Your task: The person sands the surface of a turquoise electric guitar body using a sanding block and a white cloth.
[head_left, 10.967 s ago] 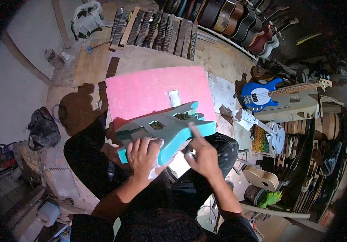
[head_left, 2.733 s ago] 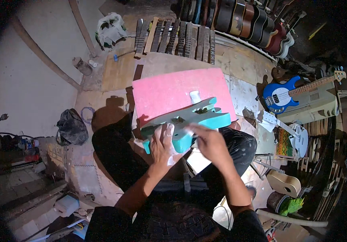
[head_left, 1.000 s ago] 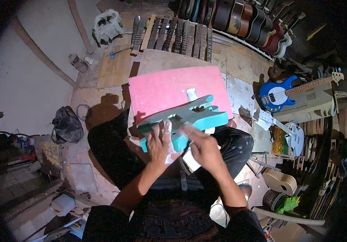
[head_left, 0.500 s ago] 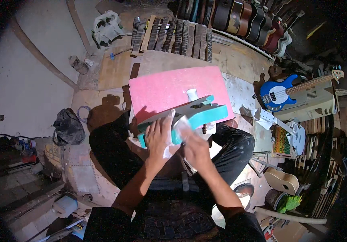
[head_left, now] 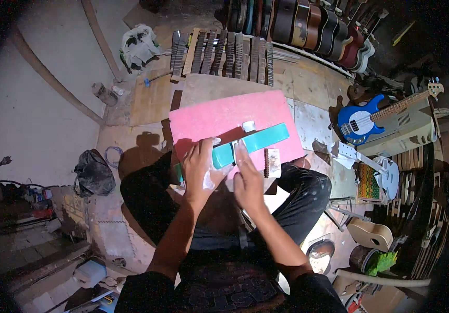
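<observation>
The workshop floor [head_left: 52, 104] is pale concrete with plywood sheets laid over it. A row of guitar bodies [head_left: 308, 26] stands upright along the far wall, and a row of guitar necks [head_left: 224, 52] lies side by side on the floor in front of them. A blue electric bass [head_left: 362, 120] rests at the right, leaning across a beige case [head_left: 407, 128].

A pink foam sheet [head_left: 219, 117] lies on a board in front of the seated person, whose legs in black trousers [head_left: 146, 198] extend under its near edge. A black bag [head_left: 93, 172] sits on the floor at the left.

A turquoise guitar body [head_left: 258, 141] rests on edge across the near part of the pink foam sheet, so only its narrow side face shows. A small white block [head_left: 248, 125] lies on the foam just behind it.

The left hand [head_left: 201, 169] wraps over the left end of the turquoise guitar body, fingers closed on it and dusted white. The right hand [head_left: 248, 180] presses against the body's near side, fingers together and extended; whether it holds anything cannot be told. A small sanding pad [head_left: 272, 163] lies just right of the right hand.
</observation>
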Motion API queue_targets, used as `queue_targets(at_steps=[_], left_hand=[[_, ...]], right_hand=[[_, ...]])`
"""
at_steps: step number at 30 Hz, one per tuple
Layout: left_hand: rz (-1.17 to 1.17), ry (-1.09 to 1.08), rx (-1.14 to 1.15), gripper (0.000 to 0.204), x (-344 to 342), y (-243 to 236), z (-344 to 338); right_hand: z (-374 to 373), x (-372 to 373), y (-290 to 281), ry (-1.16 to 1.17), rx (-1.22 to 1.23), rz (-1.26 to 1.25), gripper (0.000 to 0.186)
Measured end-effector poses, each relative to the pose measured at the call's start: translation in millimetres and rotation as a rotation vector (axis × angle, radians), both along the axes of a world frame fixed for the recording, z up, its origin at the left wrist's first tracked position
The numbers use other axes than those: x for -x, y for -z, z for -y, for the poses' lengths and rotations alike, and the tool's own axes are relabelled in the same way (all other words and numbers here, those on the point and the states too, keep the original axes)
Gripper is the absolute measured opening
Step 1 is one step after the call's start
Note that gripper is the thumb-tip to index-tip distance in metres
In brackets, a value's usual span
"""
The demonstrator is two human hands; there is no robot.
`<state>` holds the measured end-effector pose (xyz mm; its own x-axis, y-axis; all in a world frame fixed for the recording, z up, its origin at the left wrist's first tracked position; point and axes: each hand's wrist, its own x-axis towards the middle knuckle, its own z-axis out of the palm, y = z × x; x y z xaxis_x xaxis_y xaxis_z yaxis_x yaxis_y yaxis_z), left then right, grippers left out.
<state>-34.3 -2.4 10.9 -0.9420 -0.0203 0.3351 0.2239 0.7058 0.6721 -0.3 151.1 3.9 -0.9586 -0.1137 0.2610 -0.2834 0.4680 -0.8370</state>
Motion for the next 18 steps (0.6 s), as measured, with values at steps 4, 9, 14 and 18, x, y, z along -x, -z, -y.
queue_targets(at_steps=[4, 9, 14, 18], left_hand=[[-0.013, -0.021, -0.053, 0.056, 12, 9, 10], [0.018, -0.035, -0.047, 0.055, 19, 1, 8], [0.174, -0.071, -0.070, 0.061, 22, 1, 13], [0.170, -0.005, -0.059, 0.061, 24, -9, 9]], right_hand=[[17, -10, -13, -0.150, -0.031, -0.064, 0.062], [1, 22, 15, 0.089, -0.030, -0.050, 0.062], [26, 6, 0, -0.085, -0.027, -0.108, 0.065], [10, 34, 29, 0.205, -0.101, -0.175, 0.065]])
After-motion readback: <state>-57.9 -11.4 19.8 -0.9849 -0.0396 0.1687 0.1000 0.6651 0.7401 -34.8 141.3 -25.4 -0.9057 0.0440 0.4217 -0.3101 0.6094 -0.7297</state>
